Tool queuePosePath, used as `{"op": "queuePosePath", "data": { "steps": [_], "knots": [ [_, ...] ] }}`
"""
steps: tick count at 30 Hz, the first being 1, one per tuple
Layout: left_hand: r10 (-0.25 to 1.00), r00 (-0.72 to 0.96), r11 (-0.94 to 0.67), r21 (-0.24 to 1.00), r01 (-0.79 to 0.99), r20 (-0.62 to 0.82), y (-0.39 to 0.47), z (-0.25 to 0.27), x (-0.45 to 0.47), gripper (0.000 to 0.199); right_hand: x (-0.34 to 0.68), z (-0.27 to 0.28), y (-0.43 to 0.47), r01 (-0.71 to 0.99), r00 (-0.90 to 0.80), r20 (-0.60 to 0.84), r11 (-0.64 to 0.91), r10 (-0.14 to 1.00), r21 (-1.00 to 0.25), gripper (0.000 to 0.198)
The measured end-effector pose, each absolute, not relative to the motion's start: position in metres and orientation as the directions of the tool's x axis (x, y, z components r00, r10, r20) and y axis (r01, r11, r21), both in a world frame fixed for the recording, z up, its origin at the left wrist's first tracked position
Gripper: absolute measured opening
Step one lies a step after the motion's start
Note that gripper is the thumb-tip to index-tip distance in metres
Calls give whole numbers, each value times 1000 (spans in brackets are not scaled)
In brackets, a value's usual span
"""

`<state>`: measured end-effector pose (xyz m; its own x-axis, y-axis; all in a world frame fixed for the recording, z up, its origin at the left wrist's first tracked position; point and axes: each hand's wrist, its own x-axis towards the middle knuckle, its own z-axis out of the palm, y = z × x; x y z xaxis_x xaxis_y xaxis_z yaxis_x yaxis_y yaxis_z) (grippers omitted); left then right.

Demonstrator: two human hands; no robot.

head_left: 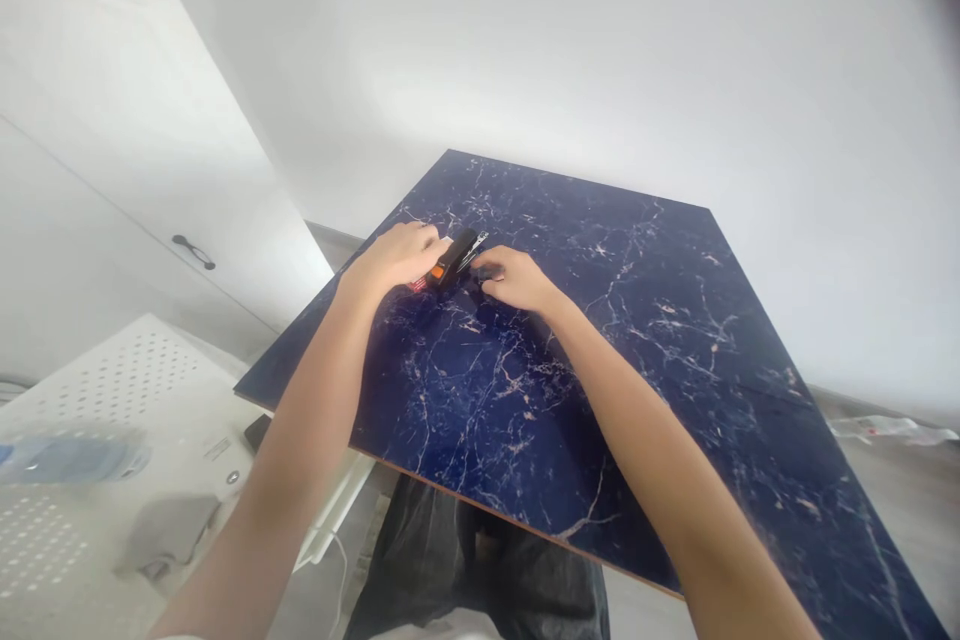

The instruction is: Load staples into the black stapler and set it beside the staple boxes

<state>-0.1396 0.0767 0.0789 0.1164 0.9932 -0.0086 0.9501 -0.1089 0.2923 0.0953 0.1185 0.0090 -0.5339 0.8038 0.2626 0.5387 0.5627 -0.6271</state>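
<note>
A black stapler with an orange patch sits between my hands over the dark blue marbled table. Its metal rail shows, swung apart from the black top. My left hand is closed around the stapler's left side, thumb against it. A small red-and-white thing peeks out under that hand, mostly hidden. On the other side, my right hand is closed, finger and thumb pinching a dark part that looks like the stapler's base.
A white wall rises behind the table. At the left stands a white cabinet with a dark handle. Below it, a white perforated surface carries a clear plastic bottle and a grey item. Clear plastic wrapping lies at the right.
</note>
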Motion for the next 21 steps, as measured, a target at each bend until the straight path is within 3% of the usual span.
{"op": "queuePosePath", "data": {
  "steps": [3, 6, 10, 13, 16, 19, 21],
  "knots": [
    [974, 178, -127, 313, 941, -139, 73, 87, -146, 35, 90, 9, 143, 560, -394, 220, 423, 892, -713, 58],
    [961, 155, -104, 219, 970, -229, 72, 87, -146, 49, 79, 1, 164, 570, -251, 169, 287, 953, -770, 77],
    [965, 97, -68, 122, 990, -244, 73, 82, -149, 52, 69, -9, 172, 511, -266, 89, 218, 960, -831, 82],
    [993, 35, -22, 113, 993, -116, 73, 86, -152, 52, 71, -13, 166, 468, -271, 79, 203, 959, -860, 76],
    [993, -18, 5, 115, 993, 114, 70, 94, -146, 49, 78, -15, 156, 458, -195, 62, 147, 979, -877, 66],
    [956, 76, -110, 107, 988, 282, 64, 96, -121, 40, 84, -17, 150, 426, -106, 1, 46, 994, -903, 50],
    [924, 216, -249, 68, 966, 316, 58, 88, -96, 35, 88, -17, 148, 389, -57, -36, -11, 998, -921, 42]
  ]
}}
